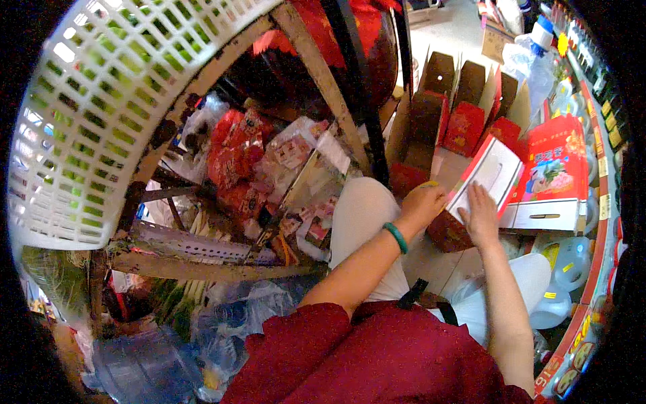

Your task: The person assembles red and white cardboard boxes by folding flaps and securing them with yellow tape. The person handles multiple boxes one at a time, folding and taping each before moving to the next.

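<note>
A red carton with a white panel stands tilted in front of me. My right hand lies on that white panel, fingers stretched out. At the carton's left edge is my left hand, its fingers curled closed. A bit of something yellow shows at its fingers, too small to name. On my left wrist is a green bangle. Beside the carton on the right leans a flattened red printed carton with a white lower edge.
Several open red cardboard boxes stand just ahead. Shelving with bottles and jugs curves along the right. To the left are a white plastic basket with green produce, a worn frame, red packets and clear plastic bags.
</note>
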`<action>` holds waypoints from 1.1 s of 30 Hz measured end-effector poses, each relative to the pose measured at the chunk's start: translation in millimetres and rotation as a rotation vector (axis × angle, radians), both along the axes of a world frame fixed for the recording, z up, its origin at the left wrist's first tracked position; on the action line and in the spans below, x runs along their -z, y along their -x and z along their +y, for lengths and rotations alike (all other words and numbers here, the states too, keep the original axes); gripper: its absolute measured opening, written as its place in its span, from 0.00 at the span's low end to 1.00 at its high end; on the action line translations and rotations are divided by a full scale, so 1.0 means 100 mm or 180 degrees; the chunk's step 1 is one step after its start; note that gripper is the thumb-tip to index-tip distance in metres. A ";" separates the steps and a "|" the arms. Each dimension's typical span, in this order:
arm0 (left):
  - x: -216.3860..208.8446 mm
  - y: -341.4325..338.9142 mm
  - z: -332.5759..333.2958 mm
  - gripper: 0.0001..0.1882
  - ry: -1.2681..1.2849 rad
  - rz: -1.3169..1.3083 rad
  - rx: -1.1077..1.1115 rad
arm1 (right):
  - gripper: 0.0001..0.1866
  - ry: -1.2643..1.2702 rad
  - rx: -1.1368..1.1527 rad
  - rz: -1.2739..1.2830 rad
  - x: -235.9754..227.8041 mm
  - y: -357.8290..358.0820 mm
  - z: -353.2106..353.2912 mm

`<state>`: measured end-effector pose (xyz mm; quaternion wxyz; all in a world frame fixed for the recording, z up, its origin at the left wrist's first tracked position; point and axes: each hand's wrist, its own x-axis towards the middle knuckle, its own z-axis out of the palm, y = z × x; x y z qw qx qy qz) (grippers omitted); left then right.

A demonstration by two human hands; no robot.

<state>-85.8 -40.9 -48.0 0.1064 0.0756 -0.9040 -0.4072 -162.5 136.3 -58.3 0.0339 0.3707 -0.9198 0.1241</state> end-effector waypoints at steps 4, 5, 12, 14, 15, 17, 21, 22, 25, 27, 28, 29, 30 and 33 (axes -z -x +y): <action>0.15 -0.01 0.04 0.12 0.0177 0.0148 -0.0062 | 0.35 -0.0363 0.0123 -0.0030 -0.02 0.18 0.00; 0.13 0.01 0.02 0.12 0.0192 0.0155 -0.0071 | 0.36 -0.0215 0.0060 0.0163 0.00 0.28 0.00; 0.00 0.04 -0.01 0.11 0.0319 -0.0080 -0.0103 | 0.34 -0.0268 0.0204 0.0317 0.04 0.79 -0.08; 0.00 0.04 -0.02 0.11 0.0354 -0.0177 -0.0064 | 0.33 -0.0268 0.0356 0.0308 0.01 0.96 -0.09; 0.01 0.04 -0.02 0.10 0.0367 -0.0270 -0.0037 | 0.32 -0.0239 0.0354 0.0373 0.08 1.05 -0.09; -0.01 0.04 -0.03 0.10 0.0318 -0.0352 -0.0047 | 0.31 -0.0325 0.0513 0.0229 0.08 1.16 -0.11; -0.07 -0.03 -0.09 0.11 0.0268 -0.0538 0.0083 | 0.32 -0.0280 0.0575 0.0251 0.07 1.42 -0.10; -0.08 -0.06 -0.12 0.11 0.0305 -0.0643 0.0189 | 0.32 -0.0257 0.0574 0.0244 0.07 1.45 -0.08; -0.07 -0.11 -0.22 0.11 0.0328 -0.1438 0.0723 | 0.34 -0.0358 0.0675 0.0353 0.02 1.38 -0.12; -0.13 -0.17 -0.21 0.11 0.0289 -0.1018 0.0897 | 0.35 -0.0434 0.0695 0.0426 0.05 1.34 -0.10; -0.18 -0.20 -0.21 0.11 0.0249 -0.0809 0.0995 | 0.36 -0.0489 0.0684 0.0510 0.13 1.34 -0.12; -0.20 -0.20 -0.19 0.10 0.0458 -0.1011 0.0979 | 0.37 -0.0403 0.0646 0.0365 0.08 1.31 -0.20; -0.26 -0.21 -0.14 0.09 0.0638 -0.1196 0.1024 | 0.36 -0.0338 0.0621 0.0198 -0.02 1.27 -0.27; -0.48 -0.20 0.00 0.06 0.0711 -0.0724 0.1041 | 0.34 -0.0426 0.0707 0.0221 -0.02 1.34 -0.20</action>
